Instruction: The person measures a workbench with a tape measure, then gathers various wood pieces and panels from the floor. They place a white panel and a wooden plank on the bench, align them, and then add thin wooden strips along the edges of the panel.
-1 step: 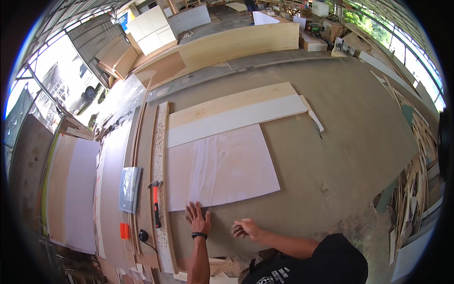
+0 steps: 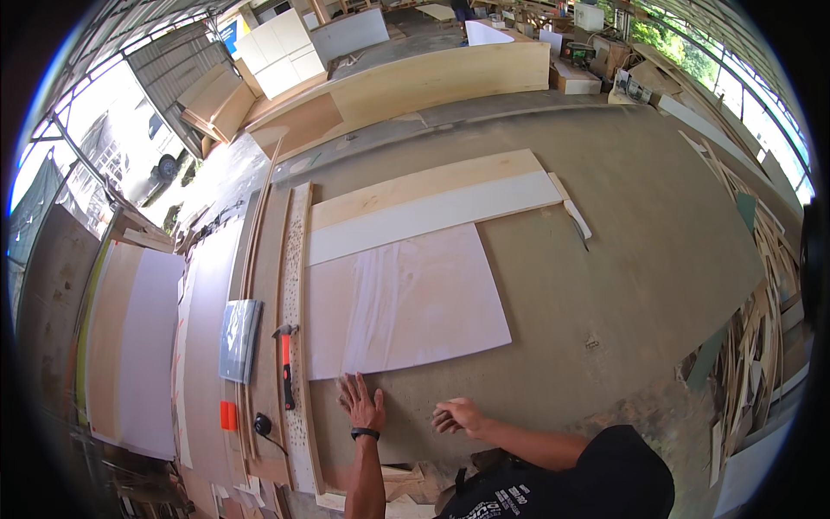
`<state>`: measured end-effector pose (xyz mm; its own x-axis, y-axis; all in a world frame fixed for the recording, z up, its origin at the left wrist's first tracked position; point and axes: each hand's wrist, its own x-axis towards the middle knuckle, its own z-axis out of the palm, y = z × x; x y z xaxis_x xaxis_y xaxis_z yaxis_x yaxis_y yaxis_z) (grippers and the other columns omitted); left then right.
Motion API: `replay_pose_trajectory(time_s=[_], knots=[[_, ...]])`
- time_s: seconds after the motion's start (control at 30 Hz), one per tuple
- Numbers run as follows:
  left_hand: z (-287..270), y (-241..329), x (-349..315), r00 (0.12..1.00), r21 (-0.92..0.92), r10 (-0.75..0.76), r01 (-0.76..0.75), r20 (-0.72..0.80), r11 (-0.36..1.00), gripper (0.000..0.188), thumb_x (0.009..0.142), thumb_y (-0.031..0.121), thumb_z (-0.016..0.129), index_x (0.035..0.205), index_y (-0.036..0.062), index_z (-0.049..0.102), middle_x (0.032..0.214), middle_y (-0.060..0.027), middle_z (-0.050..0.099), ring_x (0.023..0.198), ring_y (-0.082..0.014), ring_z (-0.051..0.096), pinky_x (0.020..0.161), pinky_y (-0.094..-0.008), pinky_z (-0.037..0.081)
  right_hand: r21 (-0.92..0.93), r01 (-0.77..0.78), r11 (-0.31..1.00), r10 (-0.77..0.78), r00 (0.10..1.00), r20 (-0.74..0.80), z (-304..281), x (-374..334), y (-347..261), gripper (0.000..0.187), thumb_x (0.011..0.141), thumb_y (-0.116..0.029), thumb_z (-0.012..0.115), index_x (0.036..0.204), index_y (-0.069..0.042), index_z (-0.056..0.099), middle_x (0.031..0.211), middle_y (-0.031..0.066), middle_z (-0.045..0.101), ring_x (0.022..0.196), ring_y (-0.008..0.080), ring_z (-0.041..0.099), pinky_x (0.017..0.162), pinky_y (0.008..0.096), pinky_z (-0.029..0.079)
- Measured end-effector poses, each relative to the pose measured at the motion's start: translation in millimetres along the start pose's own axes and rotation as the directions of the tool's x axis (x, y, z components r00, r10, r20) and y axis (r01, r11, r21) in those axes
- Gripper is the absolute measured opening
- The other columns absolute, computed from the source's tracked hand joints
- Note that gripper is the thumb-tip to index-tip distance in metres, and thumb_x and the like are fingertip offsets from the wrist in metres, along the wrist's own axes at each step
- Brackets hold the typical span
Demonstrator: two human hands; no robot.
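My left hand (image 2: 361, 405), with a dark band at the wrist, lies flat with spread fingers; its fingertips are at the near edge of a pale thin panel (image 2: 432, 298). White smears run down the panel's face. My right hand (image 2: 456, 417) hovers to the right, apart from the panel, its fingers curled in; whatever they may hold is hidden. Beyond the panel lies a long board (image 2: 432, 208), part bare wood and part white. Left of the panel, a hammer (image 2: 286, 368) with a red and black handle rests along a speckled wooden strip (image 2: 296, 259).
A wide brown sheet (image 2: 605, 259) forms the work surface. Nearer the left are a tape measure (image 2: 262, 424), an orange block (image 2: 228, 415) and a clear-wrapped flat pack (image 2: 239, 342). Scrap wood strips (image 2: 752, 372) pile up at the right. A long plywood panel (image 2: 450, 78) stands behind.
My right hand has shifted slightly to the right, with its fingers still curled. My left hand stays at the panel's near edge. The whole view has tilted a little.
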<state>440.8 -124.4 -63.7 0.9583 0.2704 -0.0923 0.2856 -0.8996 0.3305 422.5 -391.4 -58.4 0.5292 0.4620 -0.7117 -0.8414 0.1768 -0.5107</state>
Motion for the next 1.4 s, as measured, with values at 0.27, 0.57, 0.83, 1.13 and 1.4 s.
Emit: replay_pose_trajectory(time_s=[0.27,0.57,0.83,1.13,1.4], knots=[[24,-19,-185,0.928,-0.282,-0.296,0.229,-0.226,0.932,0.074,0.083,0.018,0.07,0.146,-0.0043,0.038,0.157,-0.0315,0.02,0.148,-0.0433,0.018,0.121,-0.0554,0.008,-0.122,0.104,0.987,-0.132,0.959,-0.249,-94,-117,49,0.025,0.096,-0.022,0.057,0.1,0.002,0.064,0.087,0.0168,0.073,0.065,0.0221,0.072,0.05,0.0292,0.053],[74,74,-284,0.91,-0.545,-0.261,0.048,-0.321,0.837,0.061,0.079,0.007,0.068,0.136,-0.0034,0.049,0.151,-0.0278,0.034,0.139,-0.0455,0.034,0.115,-0.0517,0.029,-0.468,0.317,0.825,-0.491,0.812,-0.314,-141,-244,33,0.022,0.098,-0.021,0.059,0.096,0.0,0.064,0.081,0.01,0.072,0.061,0.0155,0.068,0.05,0.0257,0.051],[109,162,-332,0.868,-0.583,-0.392,0.155,-0.306,0.797,0.054,0.079,0.006,0.066,0.131,-0.0029,0.054,0.149,-0.0265,0.037,0.137,-0.0448,0.037,0.113,-0.0509,0.031,-0.894,0.305,0.327,-0.928,0.281,-0.243,-315,-320,-147,0.019,0.095,-0.01,0.06,0.111,-0.002,0.066,0.103,0.0081,0.067,0.081,0.0154,0.064,0.072,0.031,0.054],[227,336,-249,0.439,-0.794,-0.854,0.396,-0.278,0.462,0.074,0.092,0.022,0.059,0.149,-0.01,0.024,0.152,-0.0324,0.026,0.142,-0.0441,0.026,0.119,-0.0481,0.02,-0.992,-0.115,-0.045,-0.831,0.556,-0.027,-525,-262,-314,0.051,0.084,-0.012,0.076,0.13,-0.006,0.056,0.132,0.0088,0.052,0.106,0.0241,0.062,0.098,0.0409,0.05],[261,359,-228,0.177,-0.678,-0.911,0.618,-0.374,0.398,0.078,0.1,0.038,0.052,0.148,-0.015,0.021,0.151,-0.0364,0.029,0.139,-0.0462,0.034,0.117,-0.0469,0.028,-0.949,0.113,-0.294,-0.719,0.629,0.297,-580,-137,-390,0.05,0.082,-0.042,0.076,0.111,-0.003,0.062,0.111,0.0099,0.061,0.103,0.0302,0.062,0.091,0.0439,0.05]])
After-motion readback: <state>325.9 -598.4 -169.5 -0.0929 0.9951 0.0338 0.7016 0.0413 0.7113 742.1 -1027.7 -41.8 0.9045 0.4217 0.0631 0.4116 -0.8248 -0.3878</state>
